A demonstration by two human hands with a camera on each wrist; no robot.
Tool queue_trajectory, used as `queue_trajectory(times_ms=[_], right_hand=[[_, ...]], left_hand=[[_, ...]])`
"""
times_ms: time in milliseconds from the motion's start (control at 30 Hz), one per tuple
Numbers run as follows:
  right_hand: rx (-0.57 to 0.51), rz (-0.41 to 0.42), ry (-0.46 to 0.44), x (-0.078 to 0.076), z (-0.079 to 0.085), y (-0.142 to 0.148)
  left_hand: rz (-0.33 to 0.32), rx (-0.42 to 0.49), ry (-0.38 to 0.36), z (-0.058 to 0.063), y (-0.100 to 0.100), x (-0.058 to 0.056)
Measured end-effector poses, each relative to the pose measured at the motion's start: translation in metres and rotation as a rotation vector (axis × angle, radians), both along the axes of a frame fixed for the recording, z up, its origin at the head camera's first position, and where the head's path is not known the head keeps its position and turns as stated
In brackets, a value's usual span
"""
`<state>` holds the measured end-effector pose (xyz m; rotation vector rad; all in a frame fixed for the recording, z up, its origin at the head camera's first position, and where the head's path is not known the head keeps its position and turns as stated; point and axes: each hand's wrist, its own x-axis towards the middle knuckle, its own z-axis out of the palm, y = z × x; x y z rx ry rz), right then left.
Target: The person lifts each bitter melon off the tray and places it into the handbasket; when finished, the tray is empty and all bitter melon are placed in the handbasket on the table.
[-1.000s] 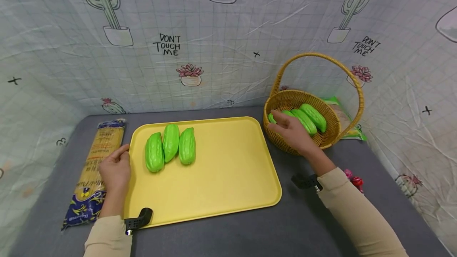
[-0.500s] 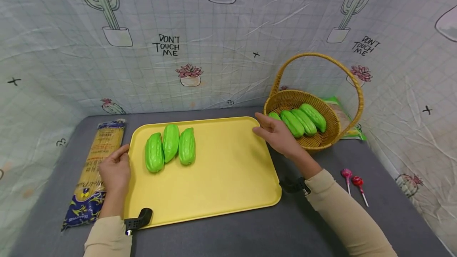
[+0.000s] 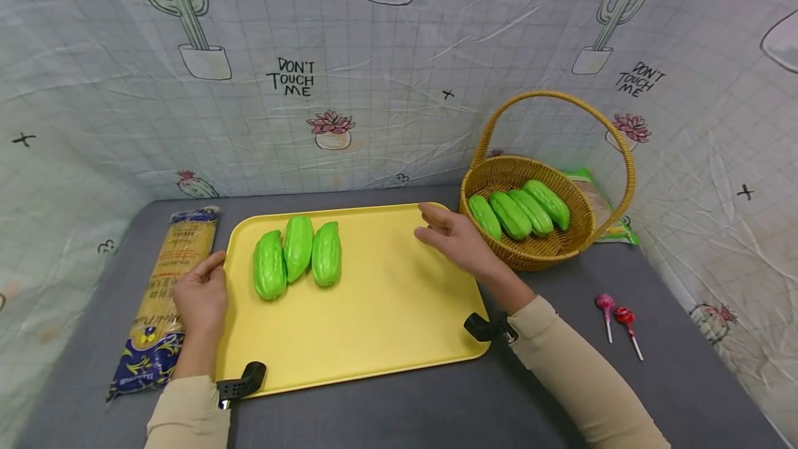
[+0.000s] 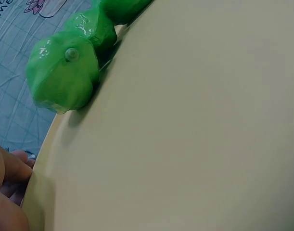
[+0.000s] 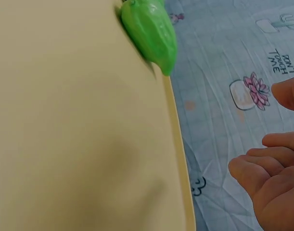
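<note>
A long clear packet of noodles (image 3: pixel 163 276) with blue ends lies slantwise on the far left of the dark grey counter (image 3: pixel 405 414). The left hand (image 3: pixel 201 296) is beside it, overlapping its right edge in the head view. Its fingertips touch the left rim of a yellow tray (image 3: pixel 386 296); whether they pinch that rim or just rest against it, I cannot tell. A black wrist camera (image 3: pixel 246 381) sits below the hand, over the tray's near left corner.

On the left part of the tray, towards the back, three bright green, ribbed gourds lie side by side: the left gourd (image 3: pixel 269 267), the middle gourd (image 3: pixel 298 248), set a little farther back, and the right gourd (image 3: pixel 327 255). The rest of the tray's yellow surface stretches right.

The right hand (image 3: pixel 458 244) is over the tray's far right corner, holding nothing, its fingers loosely bent and the thumb apart from them. Just right of the tray stands a wicker basket (image 3: pixel 530 259) with a tall hooped handle. Four more green gourds (image 3: pixel 510 215) lie in a row inside it. A green-edged bag (image 3: pixel 601 203) lies partly hidden behind the basket. Nearer, at the right, are a pink lollipop (image 3: pixel 604 302) and a red lollipop (image 3: pixel 625 317).
</note>
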<state>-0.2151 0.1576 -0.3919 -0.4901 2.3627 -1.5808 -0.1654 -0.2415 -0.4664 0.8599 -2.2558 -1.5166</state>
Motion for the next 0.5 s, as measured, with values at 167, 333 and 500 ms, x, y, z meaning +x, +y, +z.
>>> queue_trajectory(times_ms=[167, 333, 500], right_hand=[[-0.03, 0.025, -0.016, 0.002, -0.004, -0.014], [-0.05, 0.05, -0.042, 0.004, -0.01, -0.029], [-0.057, 0.071, -0.063, 0.006, -0.016, -0.043]], left_hand=[[-0.005, -0.012, -0.005, 0.0, -0.001, 0.001], [-0.007, -0.016, -0.001, 0.001, -0.001, 0.001], [-0.013, -0.007, 0.011, 0.001, -0.001, 0.001]])
